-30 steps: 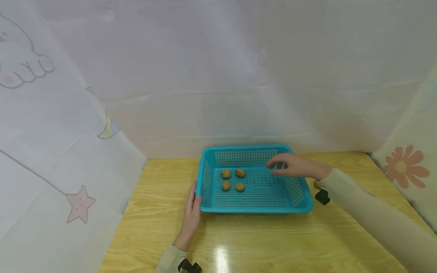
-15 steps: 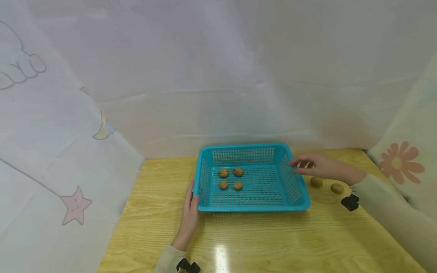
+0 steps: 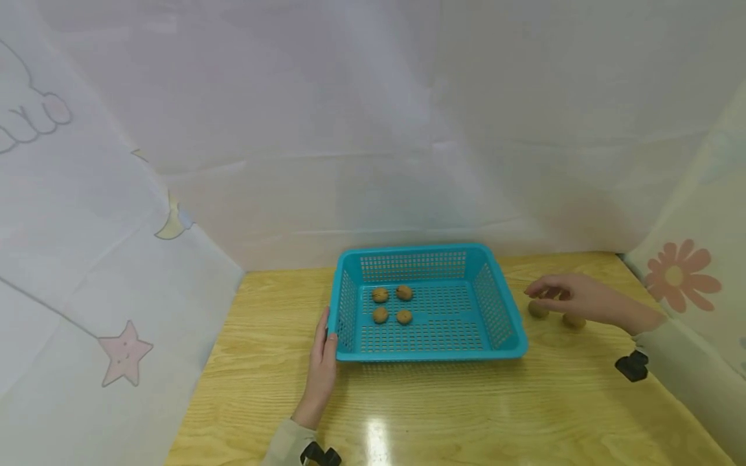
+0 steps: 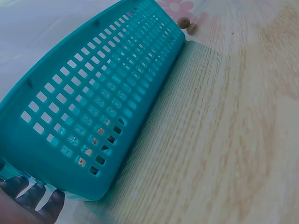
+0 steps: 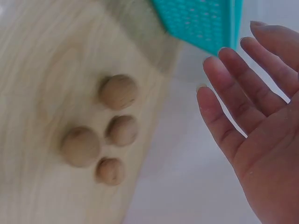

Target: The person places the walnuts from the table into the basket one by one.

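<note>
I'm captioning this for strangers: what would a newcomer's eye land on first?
Probably the turquoise basket, bright on the wooden table, with four walnuts in its left half. Next, the right hand near more walnuts to the basket's right, and the left hand at its left side.

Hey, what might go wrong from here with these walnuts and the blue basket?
Loose walnuts lie close together on the table, so the right hand might knock one rolling. The left hand touches only the left end of the basket, so bumping the other end could swing it and shift the four walnuts inside.
</note>
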The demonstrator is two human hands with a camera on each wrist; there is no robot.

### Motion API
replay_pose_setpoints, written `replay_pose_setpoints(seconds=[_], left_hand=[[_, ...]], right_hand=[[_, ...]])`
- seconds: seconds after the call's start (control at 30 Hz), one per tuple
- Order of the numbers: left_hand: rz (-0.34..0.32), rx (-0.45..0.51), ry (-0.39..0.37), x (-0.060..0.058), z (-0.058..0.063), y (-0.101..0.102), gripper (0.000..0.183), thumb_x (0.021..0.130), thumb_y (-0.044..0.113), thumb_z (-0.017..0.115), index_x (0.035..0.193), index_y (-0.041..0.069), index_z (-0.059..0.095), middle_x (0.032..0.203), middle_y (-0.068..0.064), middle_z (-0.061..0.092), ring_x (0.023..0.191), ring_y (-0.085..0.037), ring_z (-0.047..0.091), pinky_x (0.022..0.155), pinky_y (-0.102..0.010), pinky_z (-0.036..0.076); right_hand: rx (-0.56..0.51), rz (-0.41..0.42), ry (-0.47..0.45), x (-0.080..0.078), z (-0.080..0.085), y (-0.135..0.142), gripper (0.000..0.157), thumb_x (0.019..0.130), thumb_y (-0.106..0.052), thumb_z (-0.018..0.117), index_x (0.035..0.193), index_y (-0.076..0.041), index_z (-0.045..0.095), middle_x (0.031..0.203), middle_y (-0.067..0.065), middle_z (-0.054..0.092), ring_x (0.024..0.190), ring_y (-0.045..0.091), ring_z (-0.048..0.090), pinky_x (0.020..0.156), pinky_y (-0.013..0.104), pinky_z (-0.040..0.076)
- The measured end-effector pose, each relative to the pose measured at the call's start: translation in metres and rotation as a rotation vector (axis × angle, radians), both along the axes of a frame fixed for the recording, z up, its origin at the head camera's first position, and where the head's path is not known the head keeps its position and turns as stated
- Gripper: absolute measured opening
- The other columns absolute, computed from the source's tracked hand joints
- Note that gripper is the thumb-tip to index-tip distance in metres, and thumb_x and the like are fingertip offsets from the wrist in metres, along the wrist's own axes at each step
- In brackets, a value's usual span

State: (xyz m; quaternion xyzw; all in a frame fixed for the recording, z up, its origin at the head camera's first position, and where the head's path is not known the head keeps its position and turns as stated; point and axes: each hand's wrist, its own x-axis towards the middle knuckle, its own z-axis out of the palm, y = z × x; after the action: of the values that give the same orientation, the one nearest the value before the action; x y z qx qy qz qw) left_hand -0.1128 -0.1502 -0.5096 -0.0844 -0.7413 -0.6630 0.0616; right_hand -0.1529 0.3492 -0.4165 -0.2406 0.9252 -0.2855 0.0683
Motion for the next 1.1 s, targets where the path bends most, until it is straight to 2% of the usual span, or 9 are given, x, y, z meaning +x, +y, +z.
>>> replay_pose_setpoints(seconds=[0.23, 0.43, 0.5, 0.63, 0.83, 1.1], left_hand=[[0.003, 0.000, 0.000, 0.001, 0.000, -0.001, 0.048, 0.104, 0.020, 0.031, 0.149, 0.031, 0.019, 0.154, 0.004, 0.017, 0.140, -0.019, 0.019, 0.110, -0.036, 0.023], [-0.003, -0.009, -0.030, 0.010, 0.026, 0.004, 0.050, 0.103, 0.009, 0.030, 0.150, 0.020, 0.018, 0.154, -0.002, 0.017, 0.140, -0.022, 0.019, 0.110, -0.036, 0.023], [0.001, -0.021, -0.034, 0.012, 0.032, 0.005, 0.050, 0.102, 0.007, 0.030, 0.150, 0.016, 0.017, 0.154, -0.004, 0.017, 0.140, -0.023, 0.020, 0.109, -0.037, 0.024], [0.002, -0.022, -0.038, 0.011, 0.031, 0.005, 0.050, 0.102, 0.007, 0.030, 0.150, 0.016, 0.018, 0.154, -0.005, 0.018, 0.140, -0.023, 0.021, 0.109, -0.033, 0.025], [-0.013, -0.005, -0.038, 0.011, 0.031, 0.005, 0.051, 0.102, 0.007, 0.030, 0.150, 0.018, 0.018, 0.154, -0.001, 0.018, 0.140, -0.020, 0.021, 0.105, -0.016, 0.026], [-0.018, -0.003, -0.047, 0.011, 0.031, 0.004, 0.051, 0.102, 0.007, 0.030, 0.150, 0.020, 0.017, 0.154, 0.001, 0.017, 0.140, -0.019, 0.021, 0.106, -0.019, 0.026]], right_hand=[[-0.013, -0.018, 0.028, 0.008, -0.019, 0.022, 0.028, 0.092, -0.019, 0.061, 0.119, -0.014, 0.062, 0.112, 0.005, 0.064, 0.091, 0.005, 0.058, 0.070, 0.026, 0.051], [-0.045, -0.071, 0.000, 0.015, -0.032, 0.038, 0.033, 0.092, -0.020, 0.061, 0.123, -0.013, 0.059, 0.119, 0.009, 0.058, 0.093, 0.008, 0.058, 0.068, 0.026, 0.052], [-0.041, -0.091, -0.015, 0.017, -0.035, 0.042, 0.033, 0.091, -0.021, 0.062, 0.123, -0.012, 0.060, 0.121, 0.016, 0.055, 0.092, 0.009, 0.057, 0.067, 0.025, 0.052], [-0.010, -0.125, -0.016, 0.020, -0.043, 0.051, 0.036, 0.090, -0.022, 0.064, 0.123, -0.009, 0.060, 0.127, 0.020, 0.051, 0.094, 0.019, 0.057, 0.065, 0.026, 0.051], [0.055, -0.164, -0.037, 0.022, -0.060, 0.064, 0.037, 0.091, -0.027, 0.062, 0.123, -0.008, 0.058, 0.125, 0.015, 0.051, 0.097, 0.030, 0.055, 0.067, 0.027, 0.050], [0.047, -0.197, -0.112, 0.022, -0.073, 0.074, 0.039, 0.093, -0.031, 0.058, 0.124, -0.006, 0.058, 0.120, 0.016, 0.056, 0.092, 0.018, 0.058, 0.064, 0.026, 0.050]])
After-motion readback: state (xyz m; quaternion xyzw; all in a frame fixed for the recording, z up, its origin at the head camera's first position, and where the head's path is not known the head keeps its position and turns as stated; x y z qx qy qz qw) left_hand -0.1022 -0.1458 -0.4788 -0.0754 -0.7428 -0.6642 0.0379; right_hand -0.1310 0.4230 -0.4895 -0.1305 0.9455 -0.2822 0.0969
